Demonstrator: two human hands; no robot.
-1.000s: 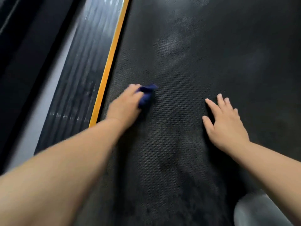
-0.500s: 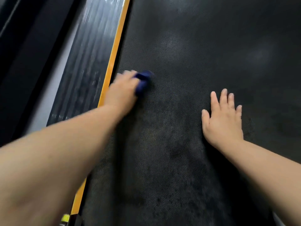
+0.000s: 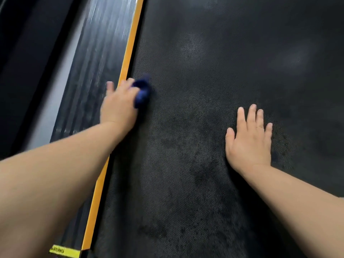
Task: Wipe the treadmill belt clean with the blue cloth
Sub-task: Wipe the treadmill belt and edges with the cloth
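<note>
Orange strip (image 3: 128,58) & ribbed side rail (image 3: 96,53) ran along treadmill belt (image 3: 204,90), left side. Left grip (image 3: 119,107) clutched blue cloth (image 3: 142,91), bunched at belt edge beside strip. Right grip (image 3: 249,140) lay flat on belt, fingers straight, holding nothing.

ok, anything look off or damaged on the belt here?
Nothing damaged or askew. The belt has dark blotchy patches beside the right hand and pale hazy spots farther up. The left hand holds the blue cloth at the belt's left edge, beside the orange strip.
</note>
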